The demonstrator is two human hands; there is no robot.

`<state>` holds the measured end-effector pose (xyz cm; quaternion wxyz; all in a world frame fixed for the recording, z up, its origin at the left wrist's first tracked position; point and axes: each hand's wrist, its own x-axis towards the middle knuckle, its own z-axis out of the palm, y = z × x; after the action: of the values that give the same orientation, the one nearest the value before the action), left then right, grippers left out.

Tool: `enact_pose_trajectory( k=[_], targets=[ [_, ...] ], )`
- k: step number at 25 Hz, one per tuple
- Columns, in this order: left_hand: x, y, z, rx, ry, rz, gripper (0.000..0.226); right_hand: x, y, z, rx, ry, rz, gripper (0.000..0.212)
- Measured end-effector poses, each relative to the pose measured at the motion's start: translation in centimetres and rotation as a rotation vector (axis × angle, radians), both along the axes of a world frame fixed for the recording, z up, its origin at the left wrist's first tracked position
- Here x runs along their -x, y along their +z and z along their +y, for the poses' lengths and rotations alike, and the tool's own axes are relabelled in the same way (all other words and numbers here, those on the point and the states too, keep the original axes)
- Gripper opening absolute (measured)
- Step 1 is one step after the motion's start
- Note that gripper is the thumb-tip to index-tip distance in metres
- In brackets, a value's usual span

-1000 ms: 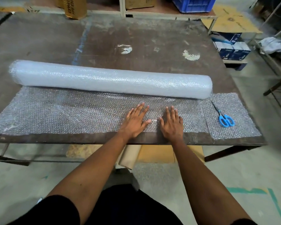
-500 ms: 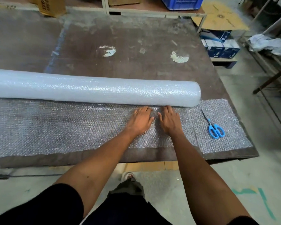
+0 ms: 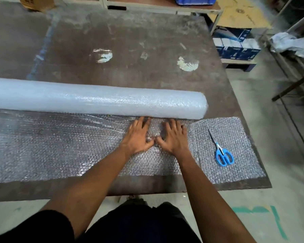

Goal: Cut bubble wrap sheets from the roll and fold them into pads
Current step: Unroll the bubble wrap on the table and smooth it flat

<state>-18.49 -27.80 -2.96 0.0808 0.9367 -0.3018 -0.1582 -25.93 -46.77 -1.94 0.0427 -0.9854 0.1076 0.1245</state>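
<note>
Far left to centre: bubble wrap roll (image 3: 95,100) lying across the brown table (image 3: 130,41), its unrolled sheet (image 3: 51,146) spread flat toward the near edge. Just right of centre: left hand (image 3: 137,137) pressed palm-down on the sheet, fingers fairly straight, tips touching the base of the roll, nothing gripped. Beside it, thumbs nearly meeting: right hand (image 3: 174,137), likewise flat, fingers spread and reaching the roll, nothing held. Film between the thumbs slightly puckered. Further right: a separate cut piece (image 3: 235,137) lying flat near the table corner, blue-handled scissors (image 3: 222,153) resting on it, closed, well apart from either hand. Likely step: smoothing the sheet and pushing the roll back to pay out enough length before cutting. Best done with even pressure from both palms, so the roll travels straight rather than skewing; wrinkles swept outward, not bunched between the thumbs; near edge kept parallel to the table edge for a square cut. Scissors within easy reach of the right hand once the sheet lies taut.
</note>
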Motion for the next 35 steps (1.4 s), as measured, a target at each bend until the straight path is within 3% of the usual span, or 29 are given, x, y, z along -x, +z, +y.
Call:
enact_pose_trajectory(
  k=[4, 9, 12, 15, 19, 24, 26, 28, 33, 35],
  targets=[
    [-0.4, 1.2, -1.6, -0.051, 0.091, 0.031, 0.115, -2.0, 0.2, 0.1, -0.023, -0.039, -0.208, 0.071],
    [-2.0, 2.0, -3.6, 0.074, 0.286, -0.064, 0.065, -4.8, 1.0, 0.2, 0.020, -0.026, -0.137, 0.064],
    [-2.5, 2.3, -3.7, -0.087, 0.232, -0.196, 0.059, -5.6, 1.1, 0.3, 0.010, -0.021, -0.057, 0.080],
    [-3.0, 1.6, -3.0, -0.216, 0.177, -0.250, 0.072, -6.4, 1.4, -0.7, -0.040, 0.030, -0.050, 0.091],
    [-4.0, 1.4, -2.0, -0.119, 0.240, -0.092, 0.090, -7.9, 1.8, -1.8, -0.071, 0.059, -0.037, 0.103],
    [-7.2, 2.7, -1.7, -0.267, 0.153, -0.060, 0.129, -9.3, 1.8, -1.5, -0.094, 0.017, -0.162, 0.068],
    [-8.0, 3.0, -1.7, -0.291, 0.091, -0.103, 0.134, -10.1, 1.9, -1.3, -0.071, -0.004, -0.183, 0.064],
    [-8.6, 2.9, -1.8, -0.251, 0.083, -0.178, 0.120, -10.9, 1.7, -1.0, -0.021, -0.014, -0.196, 0.061],
    [-10.1, 2.6, -2.6, -0.096, 0.169, -0.220, 0.045, -12.1, 0.7, -0.7, 0.008, -0.016, -0.156, 0.068],
    [-10.5, 2.1, -2.9, -0.017, 0.230, -0.181, 0.045, -12.6, 0.2, -1.0, -0.043, -0.038, -0.127, 0.078]
  ],
)
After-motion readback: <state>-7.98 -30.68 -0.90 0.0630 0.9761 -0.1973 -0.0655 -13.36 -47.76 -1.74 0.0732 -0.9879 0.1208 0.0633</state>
